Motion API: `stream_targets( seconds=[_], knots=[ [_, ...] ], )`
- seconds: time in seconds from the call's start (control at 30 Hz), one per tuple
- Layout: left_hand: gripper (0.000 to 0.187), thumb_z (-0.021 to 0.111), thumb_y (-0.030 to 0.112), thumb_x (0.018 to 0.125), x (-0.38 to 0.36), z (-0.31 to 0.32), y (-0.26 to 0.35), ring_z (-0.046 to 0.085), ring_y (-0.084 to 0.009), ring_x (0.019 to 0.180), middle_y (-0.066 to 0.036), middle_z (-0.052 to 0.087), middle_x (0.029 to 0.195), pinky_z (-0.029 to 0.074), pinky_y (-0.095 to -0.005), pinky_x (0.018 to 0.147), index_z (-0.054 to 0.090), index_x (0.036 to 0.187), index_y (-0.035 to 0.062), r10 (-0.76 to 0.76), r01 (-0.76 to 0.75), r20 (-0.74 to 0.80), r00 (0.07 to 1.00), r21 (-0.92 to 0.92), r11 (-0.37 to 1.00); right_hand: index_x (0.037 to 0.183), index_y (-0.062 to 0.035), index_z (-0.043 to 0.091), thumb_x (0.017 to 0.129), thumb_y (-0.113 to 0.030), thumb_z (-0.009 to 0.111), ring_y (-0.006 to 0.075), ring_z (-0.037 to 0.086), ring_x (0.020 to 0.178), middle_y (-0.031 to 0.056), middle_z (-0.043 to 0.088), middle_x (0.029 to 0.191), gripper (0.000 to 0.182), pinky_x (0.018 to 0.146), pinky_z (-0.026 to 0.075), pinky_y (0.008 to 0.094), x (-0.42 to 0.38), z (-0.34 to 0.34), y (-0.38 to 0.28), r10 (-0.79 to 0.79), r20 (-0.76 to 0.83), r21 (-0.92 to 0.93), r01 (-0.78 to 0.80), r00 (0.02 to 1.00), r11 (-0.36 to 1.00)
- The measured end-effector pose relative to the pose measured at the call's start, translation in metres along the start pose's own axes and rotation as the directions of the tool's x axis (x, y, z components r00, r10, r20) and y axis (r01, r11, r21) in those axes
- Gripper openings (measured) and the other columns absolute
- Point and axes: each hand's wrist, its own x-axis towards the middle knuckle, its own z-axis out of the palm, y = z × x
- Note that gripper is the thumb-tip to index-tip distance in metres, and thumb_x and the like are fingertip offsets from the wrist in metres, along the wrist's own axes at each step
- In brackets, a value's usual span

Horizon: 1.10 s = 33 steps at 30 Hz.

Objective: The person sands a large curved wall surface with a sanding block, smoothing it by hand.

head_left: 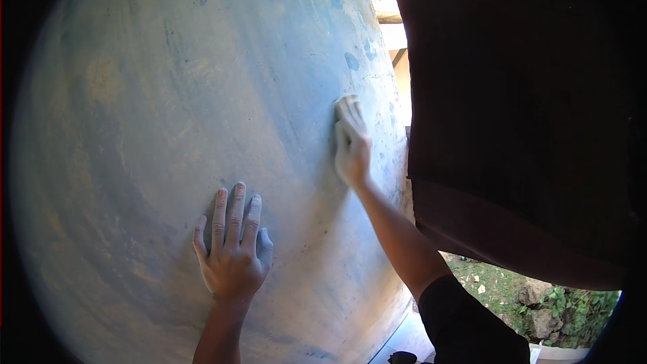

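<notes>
A large, rounded, pale blue-grey surface [222, 108] fills most of the head view, streaked and dusty with tan patches and a few darker blue spots. My left hand [232, 243] lies flat against its lower middle, fingers spread and coated in whitish dust. Higher up and to the right, my right hand [352, 141] presses on the same surface close to its right edge. Its fingers are together and slightly blurred, also dusty. Whatever may lie under those fingers is hidden.
Dark cloth [519, 128] hangs along the right side, beside the rounded surface. Below it are grass, rocks [539, 307] and green plants [583, 317]. Bright light and part of a structure [397, 61] show through the gap at the upper right.
</notes>
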Motion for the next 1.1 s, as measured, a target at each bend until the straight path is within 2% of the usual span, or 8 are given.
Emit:
stream_targets(
  seconds=[0.03,0.13,0.57,0.67,0.8,0.83,0.93,1.1],
  knots=[
    [0.057,0.072,0.024,0.087,0.0,0.0,0.0,0.043,-0.0259,0.155,-0.003,0.052,0.164,0.031,-0.0516,0.122,0.065,0.143,0.0203,-0.003,0.003,-0.001,1.0,0.003,1.0,0.138,-0.0005,0.066,0.106,-0.003,0.051,0.0383,0.036,0.155,0.0171,0.048,0.159,0.035,0.131,0.028,0.0492,-0.015,0.006,-0.02,-0.026,0.042,0.081,0.023,0.999,0.996],
    [0.057,0.072,0.023,0.087,0.001,-0.001,0.002,0.043,-0.0259,0.155,-0.003,0.052,0.164,0.031,-0.0521,0.121,0.065,0.143,0.0205,-0.009,0.009,0.011,1.0,0.005,1.0,0.135,-0.0109,0.073,0.104,-0.01,0.063,0.0371,0.048,0.149,0.0118,0.061,0.153,0.033,0.122,0.038,0.0492,-0.048,-0.014,-0.056,-0.154,0.15,0.053,0.148,0.977,0.988],
    [0.054,0.071,0.023,0.087,0.006,0.002,0.006,0.044,-0.0256,0.154,-0.003,0.054,0.162,0.033,-0.0525,0.119,0.065,0.141,0.0191,0.022,-0.022,-0.01,1.0,0.05,0.999,0.131,-0.0078,0.075,0.1,-0.007,0.068,0.0362,0.055,0.144,0.0123,0.066,0.147,0.031,0.116,0.042,0.047,-0.057,-0.015,-0.035,-0.14,0.068,0.054,0.137,0.988,0.989],
    [0.044,0.067,0.025,0.091,0.007,0.003,0.005,0.048,-0.0195,0.151,0.002,0.056,0.16,0.034,-0.0478,0.117,0.069,0.136,0.0241,0.008,-0.007,-0.016,1.0,0.079,0.997,0.13,-0.0068,0.076,0.101,-0.007,0.068,0.0359,0.056,0.143,0.0129,0.067,0.145,0.03,0.115,0.043,0.0459,-0.057,-0.017,-0.035,-0.126,0.062,0.052,0.123,0.99,0.991],
    [0.053,0.07,0.024,0.088,0.004,0.005,0.003,0.044,-0.0253,0.154,-0.003,0.053,0.163,0.033,-0.052,0.118,0.065,0.141,0.0197,0.042,-0.042,0.003,0.999,0.045,0.998,0.132,-0.0023,0.073,0.102,-0.006,0.065,0.038,0.053,0.145,0.0173,0.066,0.146,0.032,0.117,0.042,0.0478,-0.054,-0.017,-0.018,-0.108,0.017,0.08,0.107,0.994,0.991],
    [0.052,0.069,0.024,0.089,0.004,0.005,0.004,0.044,-0.0254,0.154,-0.003,0.052,0.163,0.033,-0.0518,0.118,0.065,0.141,0.0198,0.046,-0.046,0.004,0.999,0.056,0.997,0.136,0.0034,0.069,0.104,-0.003,0.06,0.0416,0.049,0.147,0.024,0.063,0.147,0.033,0.122,0.04,0.0474,-0.049,-0.019,-0.013,-0.037,0.003,0.055,0.037,0.999,0.998],
    [0.052,0.069,0.025,0.089,0.004,0.003,0.009,0.044,-0.0253,0.154,-0.002,0.053,0.163,0.033,-0.0514,0.118,0.065,0.141,0.0197,0.042,-0.042,0.014,0.999,0.058,0.997,0.135,0.0015,0.07,0.104,-0.006,0.061,0.0436,0.05,0.146,0.0218,0.063,0.147,0.033,0.12,0.04,0.0499,-0.041,-0.011,-0.013,0.099,-0.125,0.03,-0.096,0.987,0.995],
    [0.05,0.067,0.025,0.091,0.006,0.003,0.005,0.045,-0.0218,0.153,0.001,0.054,0.162,0.033,-0.0486,0.118,0.066,0.14,0.0217,0.046,-0.046,0.003,0.999,0.06,0.997,0.133,-0.0045,0.074,0.105,-0.009,0.064,0.0396,0.054,0.144,0.0169,0.066,0.146,0.03,0.119,0.04,0.0468,-0.059,-0.012,-0.03,0.021,-0.047,-0.008,-0.021,0.999,1.0]
  ],
)
